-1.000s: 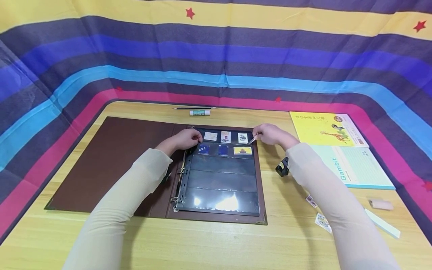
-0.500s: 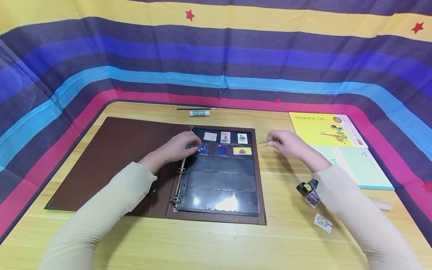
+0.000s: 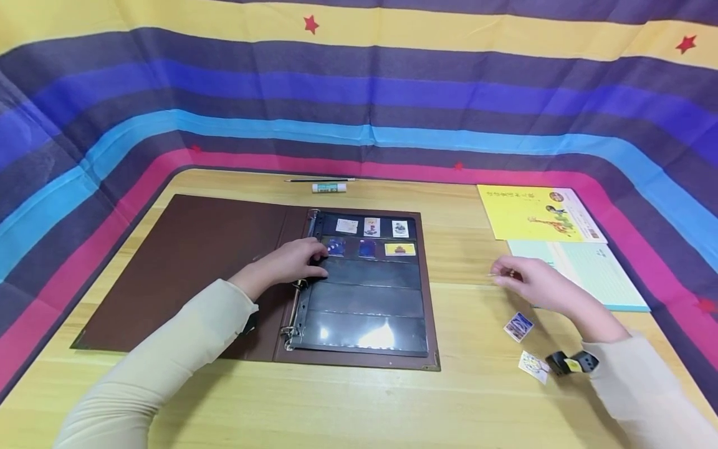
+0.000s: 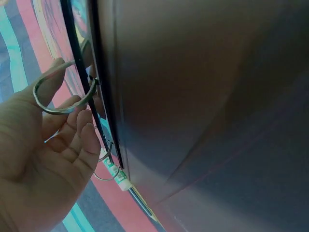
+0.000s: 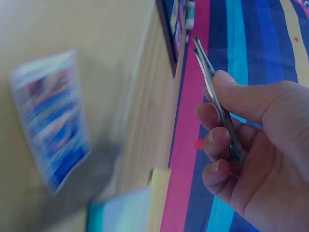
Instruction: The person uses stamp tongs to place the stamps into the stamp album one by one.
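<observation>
A brown ring binder (image 3: 179, 268) lies spread on the table, with a black pocket page (image 3: 364, 299) on its right side. Several stamps sit in the page's top two rows, among them a yellow stamp (image 3: 400, 249). My left hand (image 3: 286, 262) rests by the page's ringed edge, fingers loosely bent and holding nothing; a metal ring (image 4: 58, 110) shows before it in the left wrist view. My right hand (image 3: 533, 284) pinches metal tweezers (image 5: 219, 99), whose tips have nothing between them. Below that hand lie a blue stamp (image 3: 518, 327) and a pale stamp (image 3: 534, 366).
A yellow booklet (image 3: 538, 213) and a pale green notebook (image 3: 583, 271) lie at the right. A glue stick (image 3: 329, 188) and a pencil (image 3: 320, 180) are behind the binder. Striped cloth (image 3: 359, 87) hangs around the table's back and sides.
My right hand has moved away from the page with the tweezers, rightward and nearer to me, over by the loose stamps. My left hand has drawn back a little from the top row.
</observation>
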Tool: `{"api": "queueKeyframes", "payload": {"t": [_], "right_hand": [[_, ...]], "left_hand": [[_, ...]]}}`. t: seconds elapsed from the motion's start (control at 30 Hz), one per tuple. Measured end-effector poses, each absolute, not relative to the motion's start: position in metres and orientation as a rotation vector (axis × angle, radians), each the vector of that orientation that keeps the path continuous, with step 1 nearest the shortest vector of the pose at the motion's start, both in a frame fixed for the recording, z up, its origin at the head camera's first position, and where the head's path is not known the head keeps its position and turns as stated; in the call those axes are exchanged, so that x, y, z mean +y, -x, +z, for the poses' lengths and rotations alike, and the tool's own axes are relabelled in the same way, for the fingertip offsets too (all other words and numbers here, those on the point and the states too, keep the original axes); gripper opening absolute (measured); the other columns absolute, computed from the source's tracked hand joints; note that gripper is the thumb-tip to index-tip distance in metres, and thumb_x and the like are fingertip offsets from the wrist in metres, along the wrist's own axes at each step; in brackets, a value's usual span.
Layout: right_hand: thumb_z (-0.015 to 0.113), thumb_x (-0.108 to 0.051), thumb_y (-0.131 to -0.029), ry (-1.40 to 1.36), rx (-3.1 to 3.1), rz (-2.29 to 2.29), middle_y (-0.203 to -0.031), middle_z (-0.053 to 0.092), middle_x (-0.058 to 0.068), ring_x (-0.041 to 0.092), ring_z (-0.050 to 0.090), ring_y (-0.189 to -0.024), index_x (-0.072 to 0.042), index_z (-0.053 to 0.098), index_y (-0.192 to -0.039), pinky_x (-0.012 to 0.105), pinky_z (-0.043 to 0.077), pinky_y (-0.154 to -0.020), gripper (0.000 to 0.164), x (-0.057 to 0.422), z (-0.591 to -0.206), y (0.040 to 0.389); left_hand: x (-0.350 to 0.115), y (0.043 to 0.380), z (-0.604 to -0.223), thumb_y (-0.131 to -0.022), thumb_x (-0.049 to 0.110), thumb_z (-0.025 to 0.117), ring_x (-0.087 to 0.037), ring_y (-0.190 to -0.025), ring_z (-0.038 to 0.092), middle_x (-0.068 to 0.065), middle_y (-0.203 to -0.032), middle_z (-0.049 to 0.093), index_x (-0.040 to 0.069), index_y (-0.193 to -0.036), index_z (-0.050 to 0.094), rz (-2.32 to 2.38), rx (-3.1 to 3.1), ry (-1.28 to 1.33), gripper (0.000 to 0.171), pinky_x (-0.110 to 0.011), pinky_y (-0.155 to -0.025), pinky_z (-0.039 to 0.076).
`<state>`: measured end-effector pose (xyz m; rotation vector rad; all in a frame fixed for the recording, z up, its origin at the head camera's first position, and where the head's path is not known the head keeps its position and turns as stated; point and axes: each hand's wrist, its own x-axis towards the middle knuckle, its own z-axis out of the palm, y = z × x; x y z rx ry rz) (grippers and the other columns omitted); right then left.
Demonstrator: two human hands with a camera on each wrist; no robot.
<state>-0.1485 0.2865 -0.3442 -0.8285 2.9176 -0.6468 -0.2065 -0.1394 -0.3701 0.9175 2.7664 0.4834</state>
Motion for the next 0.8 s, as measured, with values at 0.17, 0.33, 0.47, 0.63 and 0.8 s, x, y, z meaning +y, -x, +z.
{"api": "queueKeyframes", "payload": {"t": [0.17,0.33,0.47,0.63,0.8], "right_hand": [[0.058,-0.006,-0.075,0.819,2.925,-0.602,-0.067,0.047,-0.008,0.004,0.042,-0.059,-0.013,0.052,-0.078,0.021,0.037,-0.052,0.01,0.31,-0.351,0.129],[0.062,-0.006,-0.071,0.82,2.979,-0.492,-0.068,0.046,-0.013,0.001,0.041,-0.061,-0.016,0.052,-0.076,0.023,0.038,-0.054,0.014,0.328,-0.356,0.115],[0.063,-0.006,-0.07,0.78,3.018,-0.429,-0.068,0.047,-0.014,0.0,0.042,-0.061,-0.015,0.054,-0.076,0.025,0.039,-0.054,0.015,0.34,-0.359,0.108],[0.063,-0.008,-0.071,0.7,2.998,-0.383,-0.064,0.046,-0.011,0.0,0.039,-0.056,-0.015,0.054,-0.073,0.024,0.036,-0.05,0.012,0.348,-0.358,0.102],[0.06,-0.008,-0.073,0.598,2.946,-0.33,-0.061,0.044,-0.009,0.002,0.036,-0.054,-0.016,0.052,-0.071,0.023,0.033,-0.049,0.011,0.351,-0.357,0.097]], "left_hand": [[-0.14,0.207,-0.372,-0.072,0.029,0.063,-0.015,-0.076,0.046,-0.001,-0.086,0.049,0.008,-0.096,0.056,0.488,2.762,-0.885,0.033,-0.031,-0.07,0.039],[-0.14,0.209,-0.373,-0.072,0.028,0.063,-0.014,-0.075,0.045,-0.001,-0.085,0.048,0.009,-0.095,0.056,0.484,2.769,-0.879,0.03,-0.031,-0.069,0.039],[-0.139,0.209,-0.373,-0.072,0.028,0.062,-0.014,-0.075,0.045,-0.001,-0.085,0.048,0.009,-0.094,0.055,0.49,2.765,-0.873,0.03,-0.031,-0.069,0.039],[-0.138,0.21,-0.373,-0.073,0.028,0.062,-0.013,-0.075,0.045,0.0,-0.086,0.047,0.01,-0.093,0.054,0.472,2.77,-0.878,0.028,-0.03,-0.068,0.039],[-0.137,0.211,-0.373,-0.073,0.027,0.061,-0.014,-0.074,0.044,-0.001,-0.086,0.046,0.01,-0.091,0.054,0.469,2.768,-0.877,0.026,-0.03,-0.068,0.038]]}}
